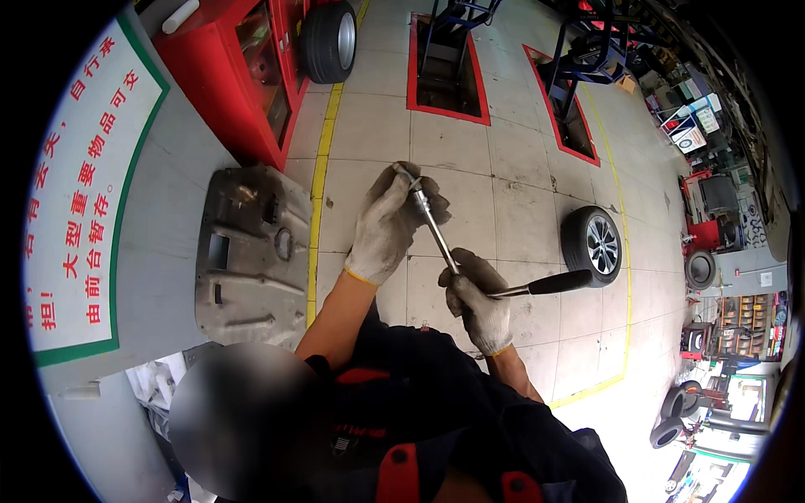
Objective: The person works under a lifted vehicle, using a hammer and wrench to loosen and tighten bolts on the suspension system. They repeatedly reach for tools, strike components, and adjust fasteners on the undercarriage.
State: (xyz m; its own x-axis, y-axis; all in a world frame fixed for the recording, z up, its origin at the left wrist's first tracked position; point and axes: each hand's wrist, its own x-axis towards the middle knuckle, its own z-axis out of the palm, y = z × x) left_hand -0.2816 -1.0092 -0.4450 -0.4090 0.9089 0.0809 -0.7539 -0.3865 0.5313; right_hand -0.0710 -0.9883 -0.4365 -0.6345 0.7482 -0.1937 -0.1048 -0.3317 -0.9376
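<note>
Both my hands wear dirty whitish work gloves and hold a socket wrench out in front of my body. My right hand (482, 308) is wrapped round the ratchet's head, and its black-gripped handle (558, 282) sticks out to the right. From that hand a chrome extension bar (438, 233) runs up and left to a socket (421, 199). My left hand (379, 230) is closed at the socket end, its fingertips round a thin shiny metal piece (407, 174). Its exact kind is too small to tell, and the fingers partly cover it.
A large metal undertray (251, 289) leans at the left by a grey wall with a sign (92, 184). Beyond are a red cabinet (220, 84) and a tyre (317, 42). Red-edged floor pits (485, 117) lie ahead; a wheel (579, 243) sits at the right.
</note>
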